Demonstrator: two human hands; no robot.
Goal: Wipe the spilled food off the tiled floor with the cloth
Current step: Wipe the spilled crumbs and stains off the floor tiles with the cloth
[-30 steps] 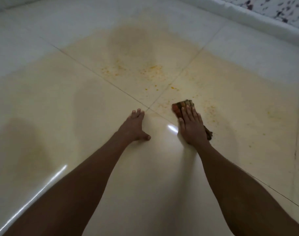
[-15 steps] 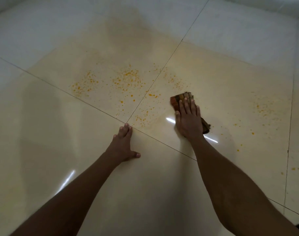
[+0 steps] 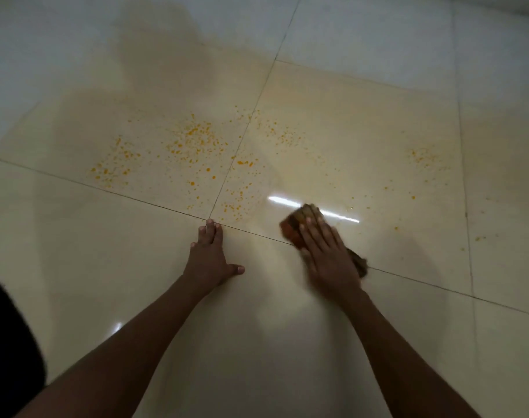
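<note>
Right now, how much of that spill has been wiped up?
Little looks done: only the tile around the cloth shows few specks. In hand: the right hand presses the cloth flat on the floor, the left hand braced beside it. Left: orange specks beyond both hands, more far right.

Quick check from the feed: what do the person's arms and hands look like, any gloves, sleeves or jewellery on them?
Both forearms are bare as far as the frame shows, with no sleeves in view. The left hand and right hand wear no gloves; no rings, watch or bands show. A dark garment sits at the lower left edge.
</note>
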